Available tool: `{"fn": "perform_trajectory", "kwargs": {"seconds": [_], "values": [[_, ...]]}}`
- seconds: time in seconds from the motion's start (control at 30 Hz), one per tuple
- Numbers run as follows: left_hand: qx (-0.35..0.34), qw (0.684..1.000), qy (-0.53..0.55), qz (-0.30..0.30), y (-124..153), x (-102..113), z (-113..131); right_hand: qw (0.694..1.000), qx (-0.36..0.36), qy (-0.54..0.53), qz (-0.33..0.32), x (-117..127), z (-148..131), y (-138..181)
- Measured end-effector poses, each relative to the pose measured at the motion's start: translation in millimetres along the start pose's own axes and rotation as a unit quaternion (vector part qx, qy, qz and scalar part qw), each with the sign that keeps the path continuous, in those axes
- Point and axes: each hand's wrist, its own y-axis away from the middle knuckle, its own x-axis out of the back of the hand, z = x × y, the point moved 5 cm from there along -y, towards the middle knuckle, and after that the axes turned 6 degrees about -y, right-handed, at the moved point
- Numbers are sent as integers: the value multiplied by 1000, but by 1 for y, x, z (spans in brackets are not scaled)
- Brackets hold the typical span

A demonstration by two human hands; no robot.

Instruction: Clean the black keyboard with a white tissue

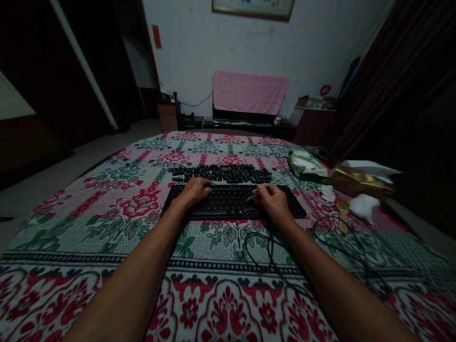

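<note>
A black keyboard (231,202) lies on a flowered bedspread (117,213) in front of me. My left hand (195,190) rests on the keyboard's left end, fingers curled down over its edge. My right hand (272,198) sits on the keyboard's right half, pinched around a thin light-coloured tool whose tip points left at the keys. Just beyond the keyboard lies a heap of loose black keycaps (223,173). The keyboard's black cable (270,251) loops across the spread near my right forearm.
To the right lie a green-and-white packet (306,166), a gold tissue box (359,183), crumpled white tissues (363,206) and a small wooden tool (342,216). A pink cloth (249,92) covers a screen at the far wall. Dark curtains hang right.
</note>
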Motion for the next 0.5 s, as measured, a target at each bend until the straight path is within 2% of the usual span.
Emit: {"fn": "perform_trajectory", "kwargs": {"seconds": [0.5], "values": [[12,999,-9,46,-7,-6,11,1000,-2,17,9,8,-3,-12]]}}
